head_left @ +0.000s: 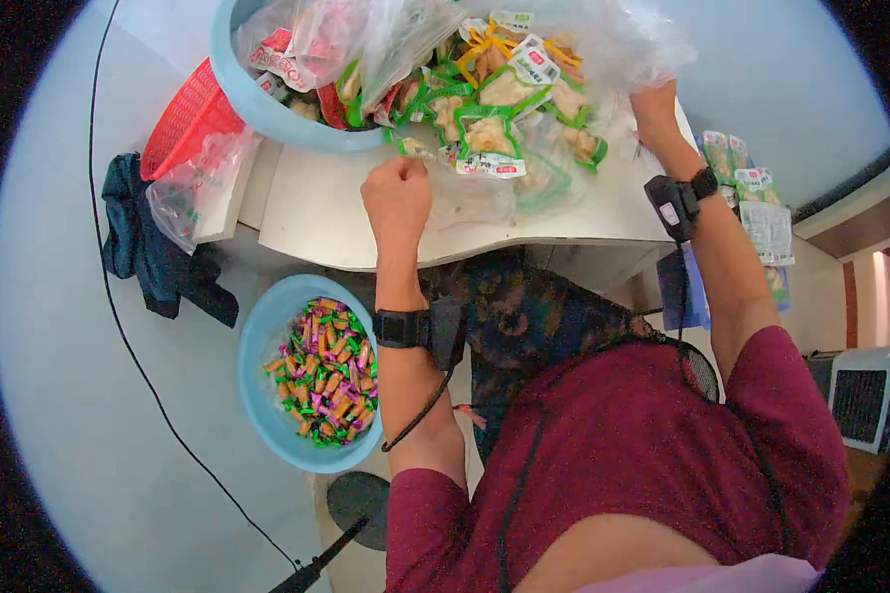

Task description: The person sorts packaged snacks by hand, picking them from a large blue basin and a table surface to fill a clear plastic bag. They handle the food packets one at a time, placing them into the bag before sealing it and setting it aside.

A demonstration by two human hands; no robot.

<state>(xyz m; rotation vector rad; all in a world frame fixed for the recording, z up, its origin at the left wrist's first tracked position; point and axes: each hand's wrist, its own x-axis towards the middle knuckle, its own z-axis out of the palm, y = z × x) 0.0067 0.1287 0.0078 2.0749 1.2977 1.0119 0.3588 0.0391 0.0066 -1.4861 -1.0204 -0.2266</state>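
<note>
My left hand is closed at the near edge of a pile of snack packets; what its fingers hold, if anything, is hidden. The packets are small, clear and green-edged with pale food inside. A flat clear plastic bag lies just right of this hand. On the right, my right hand grips a crumpled clear plastic bag, which partly covers its fingers. Both hands are over the white table.
A light-blue basin with packets and plastic bags stands at the table's back left, by a red basket. Below, another blue basin holds wrapped sweets. More packets are at the right. A black cable hangs at left.
</note>
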